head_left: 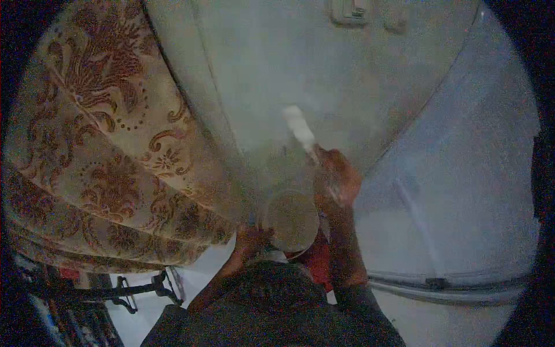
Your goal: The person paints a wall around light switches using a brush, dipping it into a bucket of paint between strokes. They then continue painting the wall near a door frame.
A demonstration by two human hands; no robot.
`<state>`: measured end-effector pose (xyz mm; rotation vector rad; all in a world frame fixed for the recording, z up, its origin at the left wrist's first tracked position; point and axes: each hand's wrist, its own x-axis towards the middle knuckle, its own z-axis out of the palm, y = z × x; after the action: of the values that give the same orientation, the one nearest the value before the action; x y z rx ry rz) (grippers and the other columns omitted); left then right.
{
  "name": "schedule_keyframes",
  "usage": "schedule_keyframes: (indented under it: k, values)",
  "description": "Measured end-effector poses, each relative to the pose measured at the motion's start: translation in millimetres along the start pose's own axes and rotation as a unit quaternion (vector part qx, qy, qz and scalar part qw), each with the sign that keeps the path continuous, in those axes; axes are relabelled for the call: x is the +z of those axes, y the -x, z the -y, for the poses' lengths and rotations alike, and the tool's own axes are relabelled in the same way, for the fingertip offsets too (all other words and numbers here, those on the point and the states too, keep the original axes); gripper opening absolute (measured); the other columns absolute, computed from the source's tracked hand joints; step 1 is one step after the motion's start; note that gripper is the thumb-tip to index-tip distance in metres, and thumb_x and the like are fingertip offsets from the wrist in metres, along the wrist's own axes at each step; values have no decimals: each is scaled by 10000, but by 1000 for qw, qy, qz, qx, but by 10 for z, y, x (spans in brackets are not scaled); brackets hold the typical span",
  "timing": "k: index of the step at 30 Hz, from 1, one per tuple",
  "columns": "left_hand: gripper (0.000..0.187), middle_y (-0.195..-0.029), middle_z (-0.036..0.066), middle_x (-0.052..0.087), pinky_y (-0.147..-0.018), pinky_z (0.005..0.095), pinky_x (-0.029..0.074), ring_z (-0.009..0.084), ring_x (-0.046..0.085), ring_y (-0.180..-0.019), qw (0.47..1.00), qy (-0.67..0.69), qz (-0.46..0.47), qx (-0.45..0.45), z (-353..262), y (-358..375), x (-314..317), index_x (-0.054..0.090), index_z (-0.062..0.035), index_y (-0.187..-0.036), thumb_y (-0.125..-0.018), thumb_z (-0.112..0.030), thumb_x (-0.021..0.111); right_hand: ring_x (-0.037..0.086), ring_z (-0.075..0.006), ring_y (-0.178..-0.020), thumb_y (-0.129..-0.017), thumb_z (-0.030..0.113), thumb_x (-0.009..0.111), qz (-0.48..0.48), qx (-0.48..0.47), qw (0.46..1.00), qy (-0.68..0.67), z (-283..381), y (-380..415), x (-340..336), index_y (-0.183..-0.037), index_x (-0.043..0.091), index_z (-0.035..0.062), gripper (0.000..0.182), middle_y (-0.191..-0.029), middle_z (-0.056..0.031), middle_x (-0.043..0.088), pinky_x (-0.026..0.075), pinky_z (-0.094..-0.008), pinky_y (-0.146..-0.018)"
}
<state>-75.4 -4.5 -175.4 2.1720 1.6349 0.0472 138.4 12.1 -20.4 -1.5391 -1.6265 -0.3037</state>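
My right hand (340, 176) is closed round the handle of a paintbrush (299, 127). The white head of the brush points up and to the left over the pale wall (260, 69), slightly blurred. Lower down, a round tub (292, 217) with pale contents stands close in front of my body. At its left side, my left hand (252, 240) has its fingers wrapped at the rim. Dim light hides the finer detail of both hands.
A patterned curtain (115, 127) with brown scrolls hangs along the left. A bluish panel (451, 191) with a metal rail (451, 286) lies on the right. Switch-like fittings (350, 11) sit at the top. A dark metal frame (141, 289) stands lower left.
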Motion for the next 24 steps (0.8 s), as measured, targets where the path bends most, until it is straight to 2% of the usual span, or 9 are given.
schedule_keyframes:
  k: [3, 8, 11, 14, 16, 18, 20, 22, 24]
  values:
    - [683, -911, 224, 628, -808, 515, 389, 399, 593, -818, 999, -15, 29, 27, 56, -28, 5, 446, 11, -1227, -865, -566, 396, 615, -228, -717, -716, 107, 618, 79, 66, 982, -158, -27, -32, 139, -1040, 646, 123, 326, -861, -57, 640, 503, -345, -625]
    - [700, -1026, 242, 597, -856, 509, 374, 376, 578, -913, 996, 20, 48, 74, 308, -201, 396, 422, 14, -1254, -856, -562, 425, 579, -307, -700, -685, 230, 648, 49, -170, 981, -86, -331, 328, 503, -1188, 537, 141, 523, -797, -116, 565, 484, -405, -565]
    - [699, -1071, 231, 584, -901, 483, 360, 348, 569, -950, 982, -125, -87, 108, 258, -121, 479, 425, 5, -1262, -840, -551, 468, 575, -318, -716, -685, 233, 656, 28, -9, 977, -213, -161, 299, 468, -1214, 515, 134, 556, -792, -127, 559, 487, -408, -588]
    - [718, -1069, 206, 597, -948, 454, 335, 359, 570, -945, 974, 133, 134, -128, -92, -32, -128, 408, -5, -1281, -824, -550, 504, 579, -327, -722, -697, 229, 653, 107, -55, 975, -187, -99, 162, 432, -1199, 531, 135, 525, -811, -146, 567, 484, -424, -596]
    - [724, -1011, 213, 615, -869, 437, 412, 363, 605, -829, 974, 157, -90, 135, 475, -297, 753, 420, 5, -1259, -811, -553, 526, 586, -285, -816, -745, 220, 636, 140, -14, 979, -148, -201, 542, 676, -1159, 557, 99, 439, -910, -117, 595, 481, -405, -698]
    - [665, -979, 215, 622, -808, 440, 441, 360, 607, -818, 994, 85, 18, 67, 328, -319, 405, 468, -8, -1218, -818, -537, 526, 593, -243, -910, -792, 210, 618, 168, 24, 980, -102, -295, 573, 750, -1119, 583, 63, 360, -1009, -88, 622, 478, -387, -800]
    - [610, -946, 218, 628, -747, 443, 470, 356, 609, -808, 990, 19, 138, -1, 281, -324, 357, 517, -22, -1176, -825, -521, 526, 596, -269, -825, -789, 215, 614, 57, 22, 986, -157, -391, 424, 611, -1120, 584, 76, 360, -921, -110, 614, 484, -393, -730]
    - [479, -834, 210, 635, -644, 451, 485, 347, 611, -778, 978, -90, -86, 169, 426, -259, 520, 609, -73, -1082, -850, -480, 510, 600, -296, -740, -786, 220, 609, -51, 27, 975, -214, -443, 315, 440, -1120, 585, 90, 359, -834, -132, 607, 490, -398, -660]
    - [412, -788, 190, 634, -637, 450, 482, 340, 609, -739, 990, -63, 28, 125, 267, -238, 278, 628, -95, -1052, -862, -441, 510, 601, -310, -697, -785, 223, 606, -109, 33, 964, -242, -411, 134, 262, -1120, 585, 97, 359, -790, -143, 604, 493, -401, -626]
